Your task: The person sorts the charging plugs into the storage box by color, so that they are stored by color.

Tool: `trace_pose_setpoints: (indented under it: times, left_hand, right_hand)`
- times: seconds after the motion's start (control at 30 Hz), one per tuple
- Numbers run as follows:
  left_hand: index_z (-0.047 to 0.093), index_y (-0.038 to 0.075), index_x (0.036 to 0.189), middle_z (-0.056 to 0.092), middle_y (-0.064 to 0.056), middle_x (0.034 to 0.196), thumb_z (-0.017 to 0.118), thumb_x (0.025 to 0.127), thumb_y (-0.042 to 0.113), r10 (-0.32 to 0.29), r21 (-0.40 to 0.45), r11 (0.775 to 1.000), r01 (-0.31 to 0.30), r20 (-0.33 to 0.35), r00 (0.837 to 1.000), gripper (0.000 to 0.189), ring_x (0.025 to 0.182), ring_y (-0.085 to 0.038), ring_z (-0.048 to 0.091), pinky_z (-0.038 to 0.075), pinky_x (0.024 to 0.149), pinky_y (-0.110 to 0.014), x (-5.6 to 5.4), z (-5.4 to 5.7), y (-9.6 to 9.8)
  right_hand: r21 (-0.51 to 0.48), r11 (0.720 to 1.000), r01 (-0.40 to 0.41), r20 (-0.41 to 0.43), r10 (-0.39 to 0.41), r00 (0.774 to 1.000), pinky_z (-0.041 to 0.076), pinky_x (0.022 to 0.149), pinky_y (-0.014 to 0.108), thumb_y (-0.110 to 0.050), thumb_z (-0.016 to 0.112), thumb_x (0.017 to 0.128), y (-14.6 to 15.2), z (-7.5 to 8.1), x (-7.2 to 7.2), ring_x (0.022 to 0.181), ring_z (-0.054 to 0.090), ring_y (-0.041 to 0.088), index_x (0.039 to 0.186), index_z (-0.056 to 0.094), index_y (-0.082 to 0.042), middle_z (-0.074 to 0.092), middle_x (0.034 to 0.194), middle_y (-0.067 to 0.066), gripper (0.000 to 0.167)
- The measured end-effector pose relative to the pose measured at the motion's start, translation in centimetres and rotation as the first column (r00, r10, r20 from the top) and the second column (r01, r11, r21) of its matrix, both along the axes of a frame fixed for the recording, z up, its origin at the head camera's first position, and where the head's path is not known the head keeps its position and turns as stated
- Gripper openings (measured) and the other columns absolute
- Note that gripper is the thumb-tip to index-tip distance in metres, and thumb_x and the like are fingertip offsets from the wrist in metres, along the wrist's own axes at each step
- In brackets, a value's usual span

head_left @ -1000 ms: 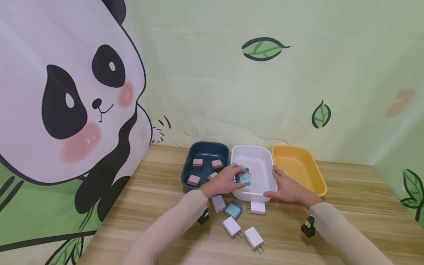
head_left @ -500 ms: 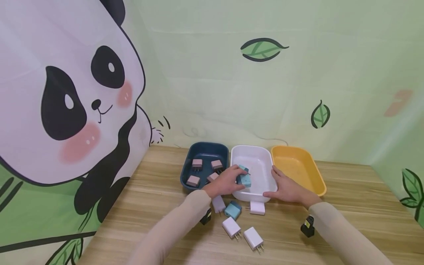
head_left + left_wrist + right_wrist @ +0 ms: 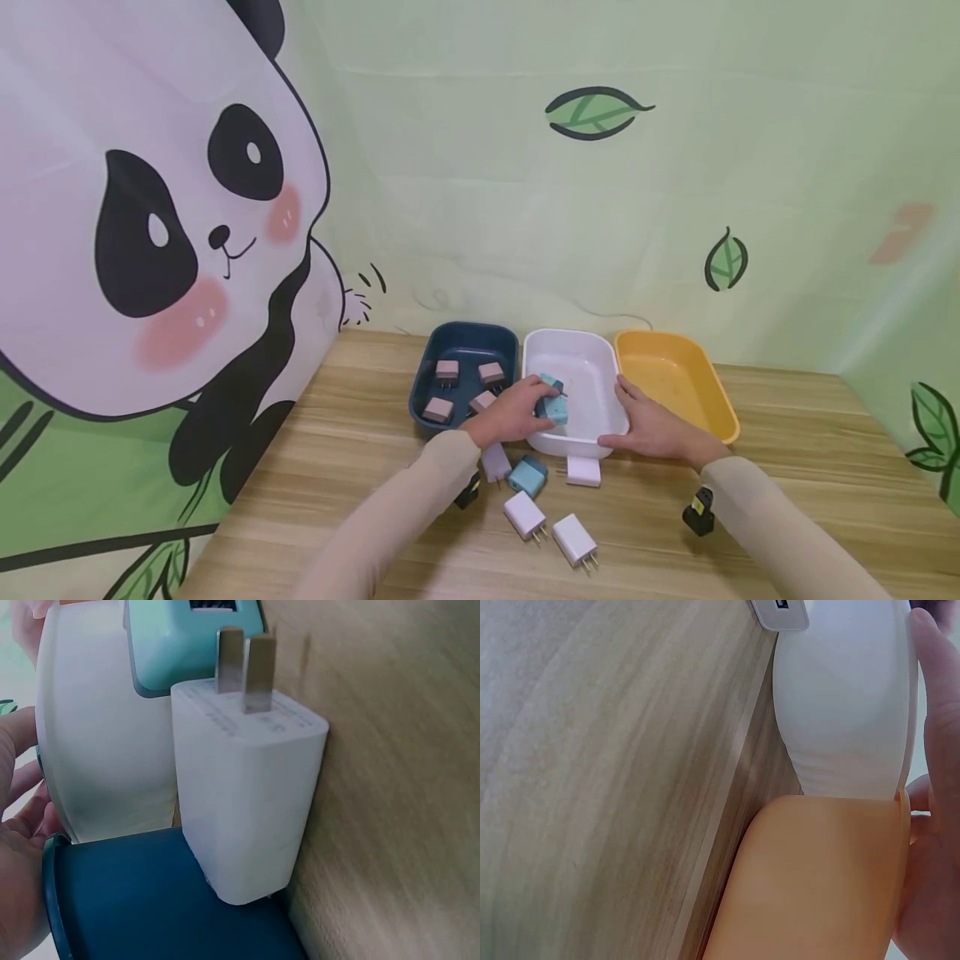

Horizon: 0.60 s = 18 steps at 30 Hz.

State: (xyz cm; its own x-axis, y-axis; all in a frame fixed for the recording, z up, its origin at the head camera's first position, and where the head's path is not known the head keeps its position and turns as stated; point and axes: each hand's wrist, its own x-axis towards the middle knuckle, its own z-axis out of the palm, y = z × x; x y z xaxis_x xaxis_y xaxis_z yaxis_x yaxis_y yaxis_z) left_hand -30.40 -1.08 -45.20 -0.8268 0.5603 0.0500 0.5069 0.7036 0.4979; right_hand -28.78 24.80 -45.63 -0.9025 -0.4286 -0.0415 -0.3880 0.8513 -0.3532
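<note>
My left hand [image 3: 510, 415] pinches a teal and dark-blue plug charger [image 3: 555, 408] between thumb and fingers, low over the left side of the white tray [image 3: 592, 392]. A second teal piece [image 3: 552, 382] shows just beyond it; whether it is also held, I cannot tell. Spread over the tray's near right corner, my right hand [image 3: 652, 423] rests with its thumb along the front rim and its fingers at the right rim. In the left wrist view, a white charger [image 3: 247, 787] stands close to the navy tray [image 3: 165, 900], beside a teal charger [image 3: 191, 645].
The navy tray holds several pinkish chargers [image 3: 438, 408]. A yellow tray [image 3: 720, 408] adjoins the white one on the right. On the wooden table [image 3: 795, 500] in front lie a teal charger [image 3: 528, 476] and several white chargers [image 3: 574, 540]. A printed cloth wall rises behind.
Over the last second my left hand has shifted very slightly right with the teal charger. My right hand and the trays keep their places.
</note>
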Motion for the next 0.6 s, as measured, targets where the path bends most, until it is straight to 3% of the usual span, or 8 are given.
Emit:
trace_pose_setpoints:
  times: [0.6]
  left_hand:
    - [0.057,0.010,0.129,0.052,-0.005,0.121,0.069,0.087,0.025,-0.018,-0.028,0.999,0.017,-0.021,1.000,0.046,0.099,-0.013,0.051,0.045,0.088,-0.022,-0.12,0.36,-0.01]
  right_hand:
    - [0.004,1.000,0.012,0.014,-0.012,1.000,0.027,0.106,0.054,-0.069,0.062,0.075,0.10,0.16,-0.01,0.136,0.023,0.043,0.146,0.018,0.008,0.011,0.153,0.025,0.114]
